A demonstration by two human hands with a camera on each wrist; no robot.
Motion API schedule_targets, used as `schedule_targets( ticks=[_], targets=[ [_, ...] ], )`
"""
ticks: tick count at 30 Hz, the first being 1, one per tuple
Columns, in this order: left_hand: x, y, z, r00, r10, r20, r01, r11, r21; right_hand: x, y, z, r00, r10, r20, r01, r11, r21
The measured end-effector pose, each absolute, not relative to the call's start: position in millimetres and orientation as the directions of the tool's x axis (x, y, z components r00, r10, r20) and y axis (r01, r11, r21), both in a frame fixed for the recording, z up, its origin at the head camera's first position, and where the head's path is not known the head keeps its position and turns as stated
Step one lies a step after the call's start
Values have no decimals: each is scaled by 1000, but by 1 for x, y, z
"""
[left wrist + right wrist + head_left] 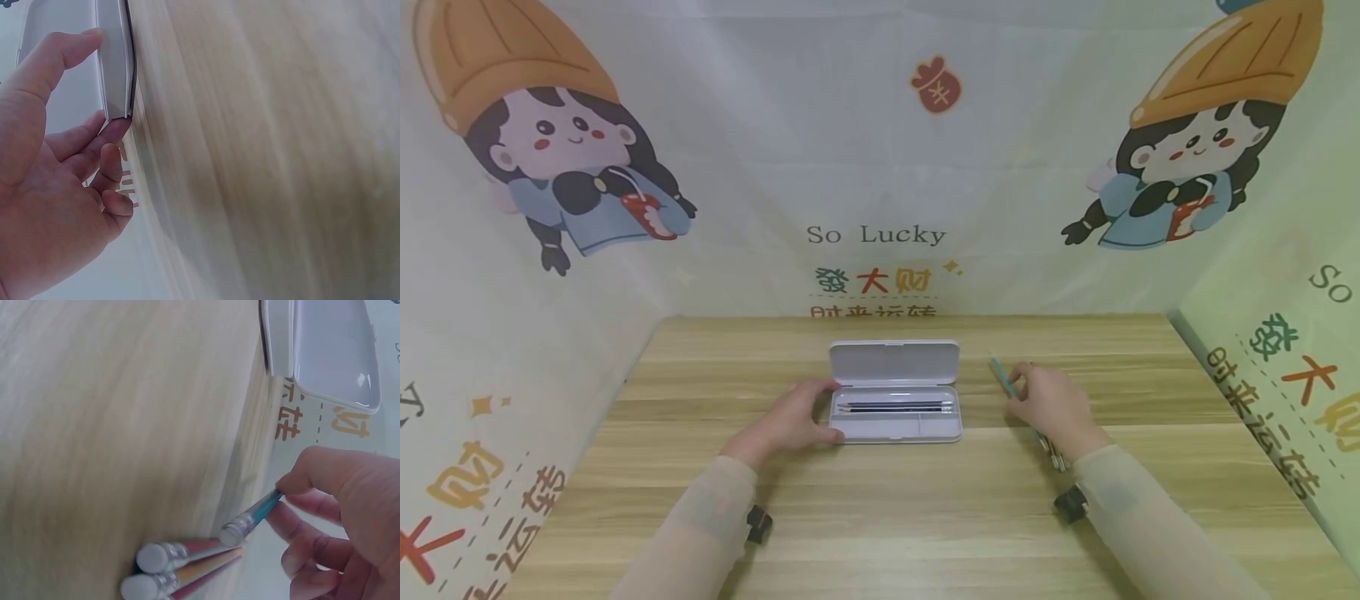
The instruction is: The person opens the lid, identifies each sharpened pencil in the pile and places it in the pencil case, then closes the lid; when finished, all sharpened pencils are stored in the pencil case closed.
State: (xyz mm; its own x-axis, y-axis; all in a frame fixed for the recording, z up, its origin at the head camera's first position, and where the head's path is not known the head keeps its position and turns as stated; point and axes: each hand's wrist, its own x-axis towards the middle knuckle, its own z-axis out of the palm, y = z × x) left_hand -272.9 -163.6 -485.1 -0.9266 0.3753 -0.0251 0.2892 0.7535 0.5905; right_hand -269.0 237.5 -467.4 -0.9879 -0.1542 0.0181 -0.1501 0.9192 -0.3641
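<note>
An open white pencil case (880,427) lies on the table, its lid raised at the back. Dark pencils (895,407) with white eraser ends lie in its rear compartment. My left hand (786,421) grips the case's left end, thumb at the front corner and fingers round the back, as the left wrist view shows too. To the right of the case, my right hand (1056,406) pinches a teal pencil (262,509) between thumb and fingers. The pencil's eraser end slants down toward several other pencils (194,562), red and orange, lying beside and partly under this hand.
The wood-grain table (887,517) is bordered by a printed cloth backdrop (760,167) behind and on both sides. Inside the case, the front part is split by a small divider (919,427). The raised lid (895,364) stands along the case's rear edge.
</note>
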Motion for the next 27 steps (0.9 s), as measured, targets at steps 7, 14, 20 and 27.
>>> schedule_targets(
  ticks=[7,14,20,27],
  targets=[
    [-274,-164,-486,-929,370,-28,285,759,586,-271,239,-463,-981,-181,74,-196,902,-385],
    [-274,-163,-487,-931,361,-46,265,759,595,-268,236,-455,-966,-188,179,-246,879,-408],
    [-274,-163,-487,-932,360,-48,262,758,597,-264,227,-440,-953,-188,239,-274,872,-407],
    [-274,-164,-488,-932,361,-41,268,759,594,-261,213,-430,-900,-280,335,-396,847,-354]
  ],
)
